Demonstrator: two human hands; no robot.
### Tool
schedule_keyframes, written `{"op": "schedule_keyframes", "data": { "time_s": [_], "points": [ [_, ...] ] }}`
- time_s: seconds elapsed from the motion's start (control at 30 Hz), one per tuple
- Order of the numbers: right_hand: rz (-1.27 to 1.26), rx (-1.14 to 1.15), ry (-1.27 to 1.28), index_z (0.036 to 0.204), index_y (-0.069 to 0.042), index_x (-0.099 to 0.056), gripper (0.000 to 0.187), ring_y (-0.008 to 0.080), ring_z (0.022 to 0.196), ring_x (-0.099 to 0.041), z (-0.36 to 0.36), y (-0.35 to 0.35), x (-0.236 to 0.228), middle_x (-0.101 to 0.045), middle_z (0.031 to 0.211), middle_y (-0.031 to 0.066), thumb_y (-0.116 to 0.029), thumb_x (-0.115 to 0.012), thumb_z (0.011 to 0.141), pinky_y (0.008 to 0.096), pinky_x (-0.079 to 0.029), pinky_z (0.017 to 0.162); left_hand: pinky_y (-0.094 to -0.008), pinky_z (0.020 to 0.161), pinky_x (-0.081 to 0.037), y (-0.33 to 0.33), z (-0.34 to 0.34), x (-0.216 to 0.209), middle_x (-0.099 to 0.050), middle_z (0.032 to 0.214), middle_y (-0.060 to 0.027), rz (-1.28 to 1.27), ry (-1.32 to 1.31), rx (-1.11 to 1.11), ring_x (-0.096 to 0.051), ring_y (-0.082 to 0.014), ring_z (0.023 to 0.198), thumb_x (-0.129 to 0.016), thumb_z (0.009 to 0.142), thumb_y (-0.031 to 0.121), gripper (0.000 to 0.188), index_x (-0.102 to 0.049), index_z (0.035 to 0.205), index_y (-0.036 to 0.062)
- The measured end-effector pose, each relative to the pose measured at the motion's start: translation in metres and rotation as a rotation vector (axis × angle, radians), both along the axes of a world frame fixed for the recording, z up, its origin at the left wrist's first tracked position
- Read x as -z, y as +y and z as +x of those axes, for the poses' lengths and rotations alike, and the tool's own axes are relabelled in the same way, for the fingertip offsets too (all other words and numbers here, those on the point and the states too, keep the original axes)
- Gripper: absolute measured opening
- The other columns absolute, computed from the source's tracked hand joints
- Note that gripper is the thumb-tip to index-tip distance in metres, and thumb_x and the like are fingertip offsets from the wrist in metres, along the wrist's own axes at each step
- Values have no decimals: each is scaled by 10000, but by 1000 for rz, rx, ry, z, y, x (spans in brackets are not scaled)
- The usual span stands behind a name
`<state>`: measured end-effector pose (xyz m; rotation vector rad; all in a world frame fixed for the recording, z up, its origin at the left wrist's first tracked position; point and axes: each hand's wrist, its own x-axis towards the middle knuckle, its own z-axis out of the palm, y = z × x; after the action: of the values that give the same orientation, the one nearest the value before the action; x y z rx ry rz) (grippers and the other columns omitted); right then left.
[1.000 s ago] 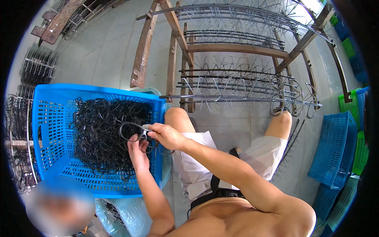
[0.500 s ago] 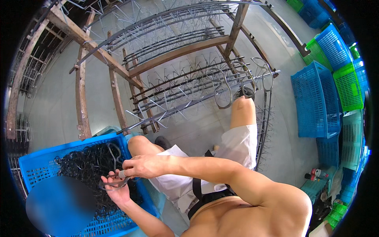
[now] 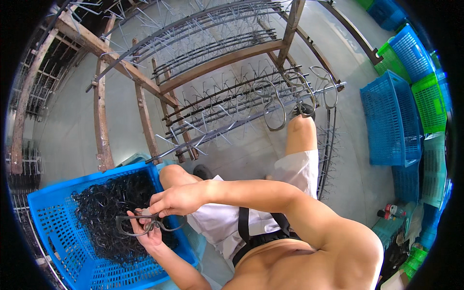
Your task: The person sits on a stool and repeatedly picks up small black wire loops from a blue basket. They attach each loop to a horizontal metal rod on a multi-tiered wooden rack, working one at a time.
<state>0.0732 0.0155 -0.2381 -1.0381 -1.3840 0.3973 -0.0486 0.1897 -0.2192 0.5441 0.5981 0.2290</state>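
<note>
A dark grey eyeglass frame [image 3: 126,233] without lenses is held level over the blue basket [image 3: 53,227] at my lower left. My left hand [image 3: 149,236] supports it from below, palm up, with its fingers curled at the frame. From above, my right hand [image 3: 178,199] reaches across, its closed fingertips at the frame's upper edge; the exact contact is partly hidden. A pale wrap shows at the fingertips. Inside the basket lies a tangled heap of shiny black pieces [image 3: 108,212]. Similar grey eyeglass frames [image 3: 282,112] hang from the rod ahead.
A brown rack [image 3: 222,67] with rows of wire-pronged rods stands ahead; its nearest rod [image 3: 217,128] crosses before my knees. Blue crates [image 3: 386,121] and green crates [image 3: 430,108] are stacked along the right. Another pronged rack [image 3: 21,96] stands at far left.
The eyeglass frame has turned from upright behind my right hand to lying level across my left palm. My hands stay close together over the basket. The view has shifted slightly.
</note>
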Motion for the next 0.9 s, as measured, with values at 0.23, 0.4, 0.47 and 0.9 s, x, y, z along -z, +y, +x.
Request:
{"op": "schedule_keyframes", "data": {
  "time_s": [0.23, 0.4, 0.47, 0.9],
  "points": [
    [-258, 4, -63, 1183, -116, -490, 280, 380, 833, -580, -5, -53, -10, -387, 1173, 141, -168, -503, 908, 467, -444, 789, -187, 328, -234, -30, 31, -1, -400, 507, 32, 161, 197, 378, -341, -39, 367, -484, 939, 331, 346, -544, 726, 65],
    [-382, 215, -198, 1136, -123, -511, 282, 348, 753, -595, -23, -64, -21, -370, 1201, 138, -123, -543, 856, 435, -490, 685, -187, 337, -239, -37, 53, -12, -402, 520, 35, 542, 399, 463, -359, -66, 385, -490, 937, 320, 329, -508, 706, 86],
    [-385, 291, -302, 1139, -135, -515, 301, 325, 692, -593, -28, -69, -29, -362, 1222, 132, -110, -542, 840, 420, -497, 634, -179, 305, -208, -26, 58, -14, -371, 527, 50, 309, 312, 469, -323, -37, 383, -477, 943, 326, 324, -497, 710, 102],
    [232, 1341, 896, 1295, -53, -385, 325, 63, 469, -384, 30, -131, 29, -369, 607, -18, -151, -343, 988, 233, -404, 429, -274, 492, -500, -49, 26, 11, -486, 807, -52, 105, -326, 209, -544, -139, 660, -423, 971, 263, 292, -459, 1140, 27]
  ]
}}
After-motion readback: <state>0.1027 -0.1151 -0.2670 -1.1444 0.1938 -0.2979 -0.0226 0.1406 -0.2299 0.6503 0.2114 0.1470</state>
